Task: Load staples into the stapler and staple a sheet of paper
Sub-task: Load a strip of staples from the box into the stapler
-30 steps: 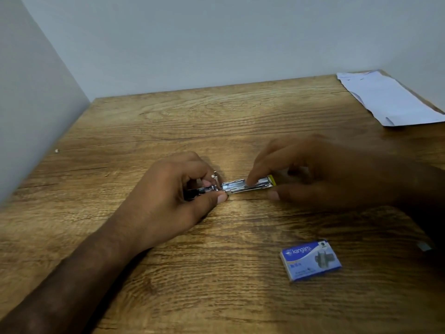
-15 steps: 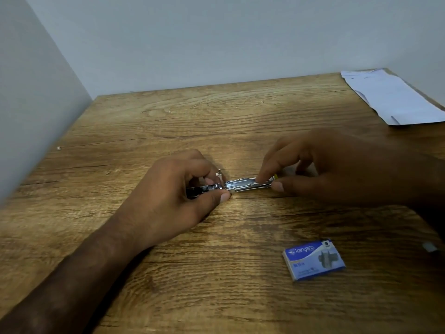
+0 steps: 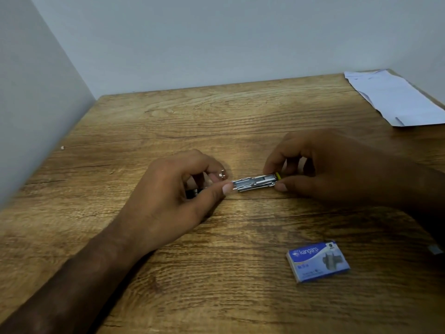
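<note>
Left hand (image 3: 173, 194) is curled round the dark rear end of the stapler (image 3: 252, 183), thumb tip pressed against the near side where the metal rail starts. Right hand (image 3: 337, 174) pinches the rail's far end by the yellow tip (image 3: 278, 175), forefinger on top and thumb below.

Change over the last second: the right forefinger lay well along the rail, and it has slid out to the very end, so most of the shiny rail is bare between the two hands. The left hand has hardly shifted. The stapler sits low on the tabletop (image 3: 216, 121), about mid-table.

My read: the rail is drawn out and held ready for loading, or about to be pushed home (can't tell which, nor whether staples already sit in it).

The staple box (image 3: 317, 261) lies near the front right, well apart from both hands, and looks shut. The paper (image 3: 397, 100) lies at the far right corner, untouched, so stapling is not yet begun.
</note>
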`<state>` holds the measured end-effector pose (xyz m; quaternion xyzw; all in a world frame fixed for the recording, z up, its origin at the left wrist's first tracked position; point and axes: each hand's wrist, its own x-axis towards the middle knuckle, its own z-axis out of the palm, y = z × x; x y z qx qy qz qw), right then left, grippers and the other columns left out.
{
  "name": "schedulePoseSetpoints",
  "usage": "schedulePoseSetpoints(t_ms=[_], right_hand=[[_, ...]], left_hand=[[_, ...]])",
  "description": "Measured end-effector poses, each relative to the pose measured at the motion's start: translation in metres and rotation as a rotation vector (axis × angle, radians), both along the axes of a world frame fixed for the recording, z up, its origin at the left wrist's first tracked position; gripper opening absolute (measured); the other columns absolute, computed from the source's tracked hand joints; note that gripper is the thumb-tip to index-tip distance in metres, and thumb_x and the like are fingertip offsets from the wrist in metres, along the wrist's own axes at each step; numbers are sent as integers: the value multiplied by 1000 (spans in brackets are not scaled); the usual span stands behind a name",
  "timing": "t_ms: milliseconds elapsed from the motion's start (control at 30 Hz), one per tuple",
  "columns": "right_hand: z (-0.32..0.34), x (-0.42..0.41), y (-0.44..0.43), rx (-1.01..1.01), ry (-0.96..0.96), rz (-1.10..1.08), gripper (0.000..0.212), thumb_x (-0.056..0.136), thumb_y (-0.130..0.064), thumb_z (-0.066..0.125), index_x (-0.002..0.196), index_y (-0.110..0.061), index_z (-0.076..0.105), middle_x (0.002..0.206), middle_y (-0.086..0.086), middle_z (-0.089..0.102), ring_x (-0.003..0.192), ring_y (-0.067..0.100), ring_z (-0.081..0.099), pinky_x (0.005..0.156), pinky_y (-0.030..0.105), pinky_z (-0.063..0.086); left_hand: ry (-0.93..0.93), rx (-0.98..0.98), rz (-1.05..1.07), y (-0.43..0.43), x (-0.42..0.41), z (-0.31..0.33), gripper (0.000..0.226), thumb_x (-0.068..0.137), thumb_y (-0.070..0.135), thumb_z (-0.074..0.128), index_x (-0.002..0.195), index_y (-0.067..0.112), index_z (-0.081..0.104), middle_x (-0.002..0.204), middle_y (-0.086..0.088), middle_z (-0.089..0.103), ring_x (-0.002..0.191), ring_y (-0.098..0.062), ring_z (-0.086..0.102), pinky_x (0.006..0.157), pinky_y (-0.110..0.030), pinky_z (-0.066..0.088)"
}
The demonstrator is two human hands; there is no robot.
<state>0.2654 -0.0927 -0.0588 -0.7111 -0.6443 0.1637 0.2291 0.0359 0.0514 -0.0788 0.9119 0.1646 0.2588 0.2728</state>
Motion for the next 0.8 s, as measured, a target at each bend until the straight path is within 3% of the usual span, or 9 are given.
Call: schedulePoseSetpoints(t_ms=[100,300,567,700,800], right_hand=[[3,-1,0,-6,22,1,24,71,-48,71,94,-42,74,87,-16,70,83,0,65,72,35,57],[0,-3,1,27,52,-16,19,77,-34,81,94,-43,77,87,-16,71,82,0,64,73,38,57],[-4,-3,2,53,82,-45,21,77,-31,82,92,-45,77,85,-15,73,81,0,66,74,40,57],[-4,-4,1,46,82,-42,20,78,-33,80,92,-46,76,86,-16,73,82,0,66,73,41,58],[-4,-4,1,51,78,-45,20,79,-30,81,92,-44,76,84,-15,73,81,0,66,72,40,58]], left_hand=[[-22,-16,-5,-2,2,1,6,88,26,79,94,25,78,88,12,75,78,-11,69,66,-14,46],[72,191,-30,-15,14,3,20,92,35,68,104,25,81,89,13,69,81,-10,66,69,-39,55],[160,416,13,-31,17,8,24,94,32,57,96,22,79,86,5,66,71,-18,61,58,-35,48],[157,396,5,-29,16,7,25,95,33,57,99,23,79,86,6,65,73,-17,61,60,-35,48],[190,358,-11,-21,11,8,29,94,46,56,107,30,77,91,12,64,81,-13,62,67,-34,51]])
